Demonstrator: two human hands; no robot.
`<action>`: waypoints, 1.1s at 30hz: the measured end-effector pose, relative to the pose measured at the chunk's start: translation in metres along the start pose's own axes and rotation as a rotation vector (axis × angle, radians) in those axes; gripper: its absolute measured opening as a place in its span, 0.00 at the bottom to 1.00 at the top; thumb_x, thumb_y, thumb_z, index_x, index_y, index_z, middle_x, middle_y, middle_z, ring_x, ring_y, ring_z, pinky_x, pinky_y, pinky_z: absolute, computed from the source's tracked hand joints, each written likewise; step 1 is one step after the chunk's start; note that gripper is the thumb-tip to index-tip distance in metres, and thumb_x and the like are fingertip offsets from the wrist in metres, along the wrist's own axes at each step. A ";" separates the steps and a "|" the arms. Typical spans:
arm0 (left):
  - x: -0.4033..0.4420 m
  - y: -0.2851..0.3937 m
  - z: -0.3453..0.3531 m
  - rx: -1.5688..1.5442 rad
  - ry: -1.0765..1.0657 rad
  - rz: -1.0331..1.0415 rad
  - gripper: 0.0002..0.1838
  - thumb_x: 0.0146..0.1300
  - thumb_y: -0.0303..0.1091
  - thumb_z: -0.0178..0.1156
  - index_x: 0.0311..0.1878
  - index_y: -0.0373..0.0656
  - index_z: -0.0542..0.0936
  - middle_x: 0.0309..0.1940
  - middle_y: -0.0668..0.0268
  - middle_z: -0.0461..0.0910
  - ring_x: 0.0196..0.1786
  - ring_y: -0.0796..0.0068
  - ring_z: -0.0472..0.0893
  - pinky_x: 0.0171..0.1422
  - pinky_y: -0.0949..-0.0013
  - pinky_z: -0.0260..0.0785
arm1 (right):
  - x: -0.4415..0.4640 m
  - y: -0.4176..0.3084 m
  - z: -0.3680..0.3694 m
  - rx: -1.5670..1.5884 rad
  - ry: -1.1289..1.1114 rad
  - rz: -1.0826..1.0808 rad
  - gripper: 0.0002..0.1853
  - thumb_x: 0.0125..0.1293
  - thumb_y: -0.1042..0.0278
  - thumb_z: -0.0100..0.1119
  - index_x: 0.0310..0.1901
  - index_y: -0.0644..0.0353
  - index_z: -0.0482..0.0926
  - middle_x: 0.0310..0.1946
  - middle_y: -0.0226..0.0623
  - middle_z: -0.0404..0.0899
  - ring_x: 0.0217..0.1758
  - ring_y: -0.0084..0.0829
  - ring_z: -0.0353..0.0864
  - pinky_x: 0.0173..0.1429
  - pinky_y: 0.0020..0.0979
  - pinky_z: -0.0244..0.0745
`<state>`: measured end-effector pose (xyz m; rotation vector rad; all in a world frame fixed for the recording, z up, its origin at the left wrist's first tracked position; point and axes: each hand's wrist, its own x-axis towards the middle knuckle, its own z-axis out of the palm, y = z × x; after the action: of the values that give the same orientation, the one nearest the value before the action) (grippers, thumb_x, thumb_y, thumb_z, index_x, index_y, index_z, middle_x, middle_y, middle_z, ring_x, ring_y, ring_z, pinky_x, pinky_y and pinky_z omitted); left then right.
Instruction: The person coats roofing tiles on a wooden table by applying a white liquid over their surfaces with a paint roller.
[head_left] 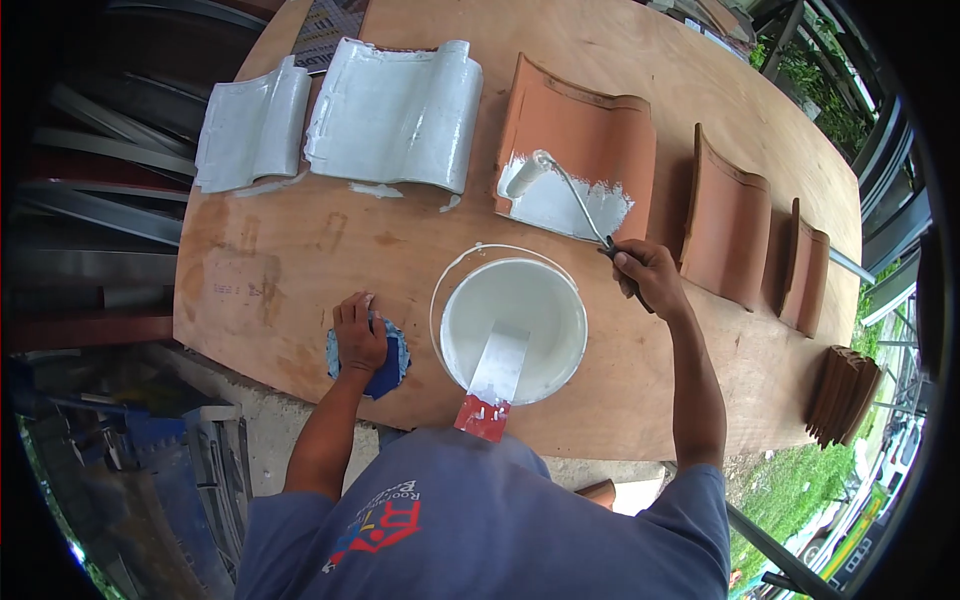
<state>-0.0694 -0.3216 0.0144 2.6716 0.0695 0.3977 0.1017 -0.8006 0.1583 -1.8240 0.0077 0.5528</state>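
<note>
My right hand point(648, 275) is closed around the black handle of a paint roller point(580, 200). The roller's white sleeve rests on a terracotta roof tile point(580, 115), whose lower part has wet white paint with a ragged upper edge. My left hand point(360, 335) lies on a crumpled blue cloth point(385, 380) on the table, fingers stretched out and apart. Between my hands stands a white paint bucket point(462, 355), its wire handle leaning to the far left side. A wide scraper point(497, 368) with a red grip lies across the near rim; white paint smears its blade.
Two white-coated tiles, a smaller one point(250, 130) and a larger one point(390, 115), lie at the left. Bare tiles point(730, 220) point(805, 270) lie to the right on the wooden table point(270, 265). Stacked brown pieces point(845, 395) sit at its right edge. Metal profiles point(110, 215) crowd the left.
</note>
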 end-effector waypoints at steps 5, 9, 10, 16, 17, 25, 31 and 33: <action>0.000 -0.002 0.005 0.036 0.010 0.016 0.21 0.67 0.31 0.60 0.62 0.37 0.79 0.61 0.52 0.78 0.63 0.46 0.75 0.71 0.49 0.68 | 0.003 0.011 0.012 -0.041 -0.004 0.035 0.11 0.81 0.67 0.60 0.51 0.68 0.84 0.29 0.29 0.80 0.25 0.19 0.77 0.29 0.26 0.74; -0.001 -0.004 0.004 0.028 0.006 -0.001 0.21 0.67 0.31 0.60 0.62 0.38 0.79 0.62 0.52 0.78 0.63 0.46 0.75 0.71 0.49 0.68 | -0.028 0.000 0.010 0.086 0.098 0.031 0.12 0.78 0.67 0.63 0.55 0.68 0.81 0.30 0.31 0.80 0.26 0.20 0.78 0.30 0.26 0.76; -0.001 -0.004 0.004 0.030 0.002 0.000 0.21 0.67 0.31 0.60 0.63 0.38 0.79 0.62 0.52 0.78 0.63 0.46 0.75 0.71 0.48 0.68 | -0.039 0.001 0.011 0.159 0.165 0.006 0.14 0.78 0.67 0.64 0.57 0.68 0.80 0.31 0.31 0.80 0.26 0.20 0.78 0.31 0.26 0.76; -0.001 -0.004 0.003 0.013 -0.023 -0.011 0.21 0.67 0.29 0.59 0.62 0.36 0.78 0.61 0.49 0.77 0.64 0.44 0.74 0.72 0.46 0.66 | -0.040 0.034 0.043 0.328 0.439 0.055 0.12 0.79 0.68 0.61 0.54 0.69 0.77 0.32 0.34 0.79 0.25 0.22 0.78 0.26 0.28 0.78; -0.001 -0.004 0.004 0.007 -0.029 -0.003 0.21 0.67 0.29 0.59 0.62 0.36 0.78 0.61 0.49 0.77 0.64 0.44 0.74 0.72 0.46 0.66 | -0.024 0.043 0.043 0.307 0.462 0.039 0.12 0.79 0.67 0.61 0.54 0.69 0.78 0.31 0.34 0.79 0.25 0.22 0.78 0.25 0.28 0.78; -0.001 -0.006 0.003 -0.006 -0.007 0.016 0.21 0.67 0.29 0.59 0.62 0.35 0.78 0.61 0.48 0.76 0.64 0.43 0.74 0.72 0.45 0.65 | 0.125 -0.009 0.003 0.090 0.639 0.022 0.10 0.76 0.69 0.61 0.45 0.70 0.82 0.28 0.35 0.80 0.24 0.23 0.80 0.26 0.30 0.79; 0.000 -0.006 0.001 -0.030 0.000 0.009 0.21 0.67 0.29 0.59 0.62 0.34 0.78 0.61 0.48 0.77 0.62 0.43 0.75 0.69 0.46 0.68 | 0.124 -0.043 -0.066 -0.572 0.580 -0.167 0.12 0.72 0.67 0.64 0.53 0.62 0.87 0.35 0.44 0.88 0.35 0.38 0.89 0.39 0.38 0.83; -0.001 -0.007 0.002 -0.031 0.000 0.004 0.21 0.67 0.29 0.59 0.62 0.34 0.78 0.60 0.48 0.77 0.61 0.43 0.75 0.68 0.46 0.68 | 0.124 -0.052 -0.099 -0.802 0.587 -0.318 0.13 0.71 0.68 0.65 0.54 0.58 0.87 0.38 0.47 0.90 0.39 0.44 0.91 0.45 0.41 0.84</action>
<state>-0.0700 -0.3158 0.0097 2.6416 0.0575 0.3966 0.2622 -0.8394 0.1807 -2.6436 -0.1195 -0.2749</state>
